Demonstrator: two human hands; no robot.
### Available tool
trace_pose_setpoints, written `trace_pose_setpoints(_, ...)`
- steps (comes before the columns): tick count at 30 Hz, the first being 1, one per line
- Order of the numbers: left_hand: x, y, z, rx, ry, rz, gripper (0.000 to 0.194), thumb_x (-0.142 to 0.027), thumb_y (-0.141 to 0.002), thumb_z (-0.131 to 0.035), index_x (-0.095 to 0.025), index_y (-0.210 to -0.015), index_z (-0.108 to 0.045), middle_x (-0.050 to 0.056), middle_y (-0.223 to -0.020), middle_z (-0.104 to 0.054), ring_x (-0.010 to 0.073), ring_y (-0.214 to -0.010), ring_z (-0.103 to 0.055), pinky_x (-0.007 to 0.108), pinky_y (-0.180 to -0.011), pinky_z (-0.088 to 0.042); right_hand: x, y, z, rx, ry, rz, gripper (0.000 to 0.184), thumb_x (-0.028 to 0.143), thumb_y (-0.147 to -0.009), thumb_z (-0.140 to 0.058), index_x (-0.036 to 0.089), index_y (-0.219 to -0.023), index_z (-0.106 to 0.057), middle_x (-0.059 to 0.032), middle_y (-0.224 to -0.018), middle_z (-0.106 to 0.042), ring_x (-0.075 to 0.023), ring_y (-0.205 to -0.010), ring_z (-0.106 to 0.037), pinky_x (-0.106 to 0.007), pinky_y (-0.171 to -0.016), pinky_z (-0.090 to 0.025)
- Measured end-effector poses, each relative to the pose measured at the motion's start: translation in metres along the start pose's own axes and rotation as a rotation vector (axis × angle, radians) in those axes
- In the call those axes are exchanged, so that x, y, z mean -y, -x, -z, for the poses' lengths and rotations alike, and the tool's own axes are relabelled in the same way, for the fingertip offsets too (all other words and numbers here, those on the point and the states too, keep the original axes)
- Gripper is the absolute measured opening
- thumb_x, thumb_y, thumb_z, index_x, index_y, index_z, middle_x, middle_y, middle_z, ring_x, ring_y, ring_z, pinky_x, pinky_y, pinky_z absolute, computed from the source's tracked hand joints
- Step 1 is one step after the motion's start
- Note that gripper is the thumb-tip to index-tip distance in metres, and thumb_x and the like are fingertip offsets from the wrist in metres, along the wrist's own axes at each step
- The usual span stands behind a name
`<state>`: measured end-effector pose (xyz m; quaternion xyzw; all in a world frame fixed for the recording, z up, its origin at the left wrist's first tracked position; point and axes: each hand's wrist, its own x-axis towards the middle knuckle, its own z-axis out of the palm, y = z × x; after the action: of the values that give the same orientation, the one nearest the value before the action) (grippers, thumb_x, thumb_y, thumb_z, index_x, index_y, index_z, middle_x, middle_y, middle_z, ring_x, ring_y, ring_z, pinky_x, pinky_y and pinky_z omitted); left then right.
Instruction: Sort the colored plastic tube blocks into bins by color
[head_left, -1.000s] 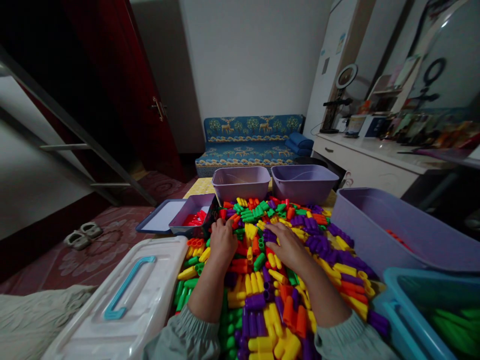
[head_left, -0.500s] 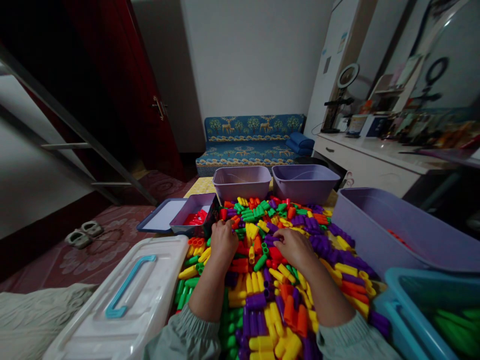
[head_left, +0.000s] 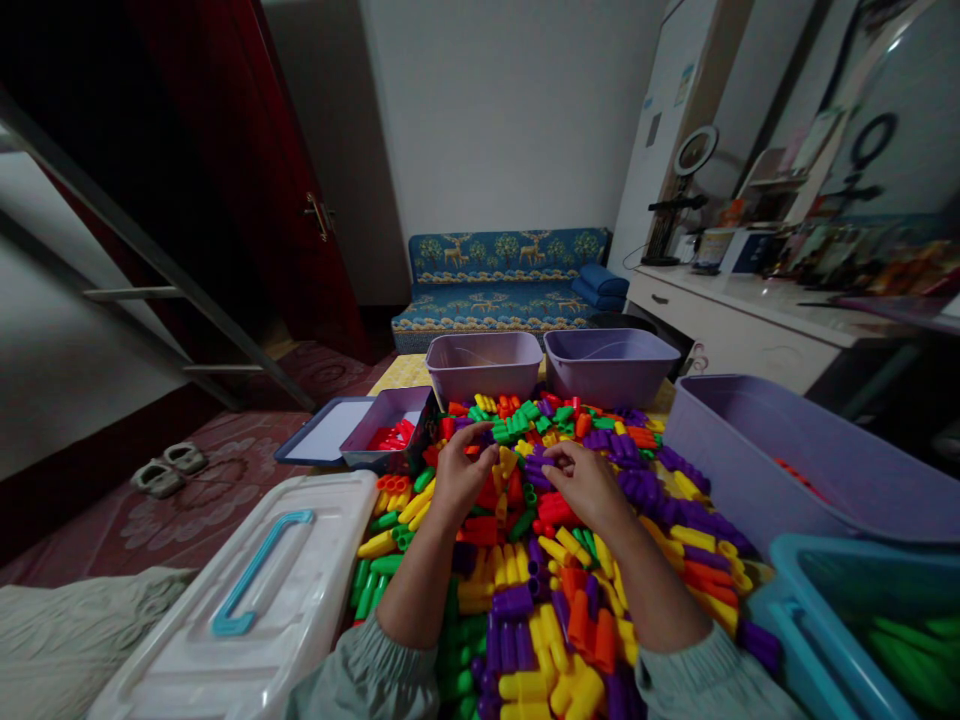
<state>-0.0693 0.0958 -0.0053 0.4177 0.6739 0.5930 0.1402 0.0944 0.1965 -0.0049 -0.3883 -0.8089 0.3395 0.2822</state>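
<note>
A dense spread of bullet-shaped plastic building pieces in red, orange, yellow, green and purple covers the table in front of me. Over its left middle, my left hand is open, thumb and index finger apart, above yellow and orange pieces. My right hand has its fingertips pinched on the end of a purple plastic piece, partly hidden by the fingers. Red pieces lie just below that hand. Green pieces are beyond both hands.
Two purple bins stand at the far edge. A larger purple bin and a blue bin are on the right. At left are an open box with red pieces and a white lid with a blue handle.
My left hand has lifted slightly and its fingers have spread toward the right. My right hand has shifted a little up and left, with the purple piece at its fingertips.
</note>
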Motion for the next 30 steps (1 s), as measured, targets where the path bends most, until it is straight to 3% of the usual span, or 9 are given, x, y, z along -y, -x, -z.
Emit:
trace_pose_setpoints(2, -0.004, 0.0, -0.002, 0.064, 0.266, 0.124, 0.042, -0.032, -0.072, -0.066, -0.014, -0.11, -0.065, 0.01, -0.099, -0.069, 0.0211, -0.088, -0.064, 0.029, -0.073, -0.051, 0.001, -0.002, -0.001, -0.048, -0.217, -0.017, 0.024, 0.025, -0.073, -0.058, 0.017, -0.094, -0.065, -0.0048, -0.082, -0.069, -0.0165, -0.072, -0.064, -0.027, -0.067, -0.05)
trace_pose_setpoints(5, -0.009, 0.002, -0.003, 0.131, 0.556, 0.25, 0.045, -0.033, -0.068, -0.071, -0.014, -0.109, -0.065, 0.011, -0.104, -0.068, 0.0193, -0.086, -0.065, 0.027, -0.071, -0.052, 0.007, -0.001, 0.0, 0.018, -0.569, -0.096, 0.035, 0.033, -0.071, -0.062, 0.016, -0.102, -0.064, -0.0027, -0.077, -0.066, -0.0147, -0.063, -0.062, -0.028, -0.06, -0.053)
trace_pose_setpoints(9, -0.013, 0.005, -0.002, 0.209, 0.721, 0.336, 0.048, -0.028, -0.065, -0.074, -0.014, -0.11, -0.065, 0.008, -0.092, -0.07, 0.0158, -0.077, -0.064, 0.026, -0.069, -0.051, 0.02, 0.006, -0.001, 0.082, -0.824, -0.19, 0.034, 0.036, -0.063, -0.072, 0.016, -0.09, -0.063, 0.0015, -0.067, -0.062, -0.0113, -0.056, -0.059, -0.026, -0.055, -0.055)
trace_pose_setpoints(13, -0.014, 0.004, -0.003, 0.229, 0.727, 0.343, 0.053, -0.025, -0.059, -0.079, -0.013, -0.109, -0.065, 0.007, -0.088, -0.071, 0.0152, -0.072, -0.065, 0.025, -0.068, -0.049, 0.027, 0.011, -0.005, 0.089, -0.866, -0.228, 0.035, 0.035, -0.06, -0.075, 0.016, -0.086, -0.06, 0.0023, -0.066, -0.062, -0.0108, -0.056, -0.061, -0.025, -0.056, -0.057)
trace_pose_setpoints(18, -0.017, 0.005, 0.0, 0.283, 0.702, 0.308, 0.057, -0.025, -0.058, -0.081, -0.014, -0.111, -0.065, 0.011, -0.1, -0.071, 0.0179, -0.082, -0.066, 0.027, -0.074, -0.049, 0.03, 0.012, -0.005, 0.098, -0.865, -0.215, 0.033, 0.034, -0.063, -0.074, 0.015, -0.085, -0.059, 0.0015, -0.068, -0.063, -0.0106, -0.057, -0.063, -0.024, -0.056, -0.058)
trace_pose_setpoints(25, -0.022, 0.009, 0.002, 0.482, 0.626, 0.286, 0.057, -0.029, -0.063, -0.081, -0.016, -0.115, -0.064, 0.01, -0.105, -0.07, 0.0177, -0.082, -0.065, 0.026, -0.072, -0.049, 0.034, 0.012, -0.005, 0.025, -0.866, -0.229, 0.03, 0.031, -0.061, -0.073, 0.014, -0.081, -0.058, 0.0019, -0.066, -0.062, -0.0104, -0.054, -0.062, -0.023, -0.053, -0.057)
trace_pose_setpoints(30, -0.014, 0.008, -0.002, 0.42, 0.572, 0.359, 0.052, -0.033, -0.058, -0.084, -0.015, -0.105, -0.067, 0.008, -0.099, -0.07, 0.0142, -0.072, -0.064, 0.024, -0.066, -0.049, 0.032, 0.011, -0.005, -0.002, -0.887, -0.246, 0.031, 0.031, -0.059, -0.075, 0.015, -0.078, -0.056, 0.0024, -0.062, -0.062, -0.0112, -0.053, -0.062, -0.024, -0.053, -0.057)
